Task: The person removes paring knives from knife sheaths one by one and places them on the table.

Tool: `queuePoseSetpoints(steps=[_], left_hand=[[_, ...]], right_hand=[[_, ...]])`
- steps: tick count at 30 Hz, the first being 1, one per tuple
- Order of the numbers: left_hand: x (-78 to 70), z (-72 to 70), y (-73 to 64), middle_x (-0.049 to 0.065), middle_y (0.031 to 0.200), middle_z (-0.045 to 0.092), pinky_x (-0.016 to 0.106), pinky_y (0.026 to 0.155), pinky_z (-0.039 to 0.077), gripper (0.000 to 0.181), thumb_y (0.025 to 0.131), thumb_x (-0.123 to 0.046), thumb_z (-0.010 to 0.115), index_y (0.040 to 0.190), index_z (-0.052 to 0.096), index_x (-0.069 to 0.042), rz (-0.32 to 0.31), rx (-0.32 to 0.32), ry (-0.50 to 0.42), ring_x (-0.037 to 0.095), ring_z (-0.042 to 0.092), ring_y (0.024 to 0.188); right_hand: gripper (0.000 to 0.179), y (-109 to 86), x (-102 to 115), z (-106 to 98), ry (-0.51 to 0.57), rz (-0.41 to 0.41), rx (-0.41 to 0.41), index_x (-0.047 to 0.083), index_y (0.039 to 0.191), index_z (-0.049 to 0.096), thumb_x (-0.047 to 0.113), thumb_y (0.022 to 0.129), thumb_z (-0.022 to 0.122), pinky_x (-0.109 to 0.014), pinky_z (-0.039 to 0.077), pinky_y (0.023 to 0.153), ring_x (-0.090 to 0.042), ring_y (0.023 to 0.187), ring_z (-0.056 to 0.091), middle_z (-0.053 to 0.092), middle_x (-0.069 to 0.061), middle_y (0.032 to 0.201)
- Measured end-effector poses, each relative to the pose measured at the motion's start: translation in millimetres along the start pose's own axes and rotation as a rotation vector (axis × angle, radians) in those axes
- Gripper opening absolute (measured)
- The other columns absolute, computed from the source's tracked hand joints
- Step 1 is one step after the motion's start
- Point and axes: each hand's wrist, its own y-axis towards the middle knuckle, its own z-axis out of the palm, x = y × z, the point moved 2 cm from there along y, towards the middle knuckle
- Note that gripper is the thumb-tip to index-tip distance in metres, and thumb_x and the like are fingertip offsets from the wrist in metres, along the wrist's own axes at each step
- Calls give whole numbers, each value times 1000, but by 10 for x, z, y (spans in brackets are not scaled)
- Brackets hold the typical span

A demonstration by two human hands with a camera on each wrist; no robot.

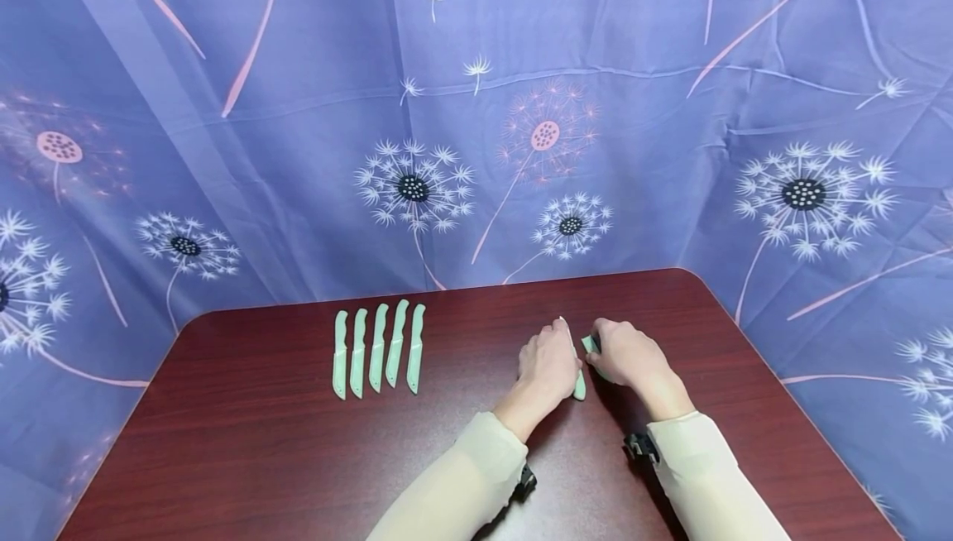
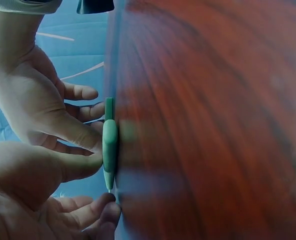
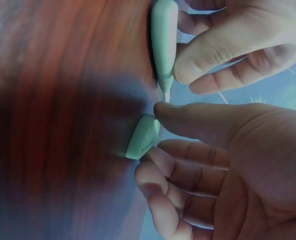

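Lying on the table is a small knife with a pale green handle [image 1: 579,385], its thin blade pointing toward the back. My left hand [image 1: 549,361] grips it from the left, the thumb along the handle [image 2: 109,150] in the left wrist view. Just to the right, my right hand [image 1: 629,352] pinches a pale green blade sheath [image 3: 144,136] between thumb and fingers, low over the table. Knife and sheath are apart, side by side. In the head view, the right hand hides part of the sheath [image 1: 591,345].
Several pale green sheathed knives [image 1: 377,348] lie in a row on the left side of the dark red wooden table [image 1: 246,442]. A blue-purple curtain [image 1: 320,127] with dandelion prints hangs behind the table and along its sides.
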Motion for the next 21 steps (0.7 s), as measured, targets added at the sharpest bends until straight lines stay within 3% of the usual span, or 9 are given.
queuePoseSetpoints(steps=[4,9,21], left_hand=[[-7,-14,-3,6,115,71,41,88,55,61,91,-40,83,139,61,-10,16,-23,56,27,68,104],[-8,-11,-10,7,121,70,42,92,54,66,92,-41,82,145,59,-10,17,-22,67,28,66,109],[0,-1,1,5,113,68,43,90,52,56,90,-43,84,133,63,-13,6,-23,62,28,63,107]], right_hand=[[26,-3,5,-3,-1,-5,-2,4,110,66,19,92,78,-55,55,69,-33,80,69,66,-10,88],[27,-5,7,-3,-3,-7,2,4,111,66,19,92,78,-54,55,69,-34,81,69,67,-10,89],[38,-6,-3,-11,-18,2,-2,2,120,64,22,91,79,-58,56,73,-40,87,70,70,-14,98]])
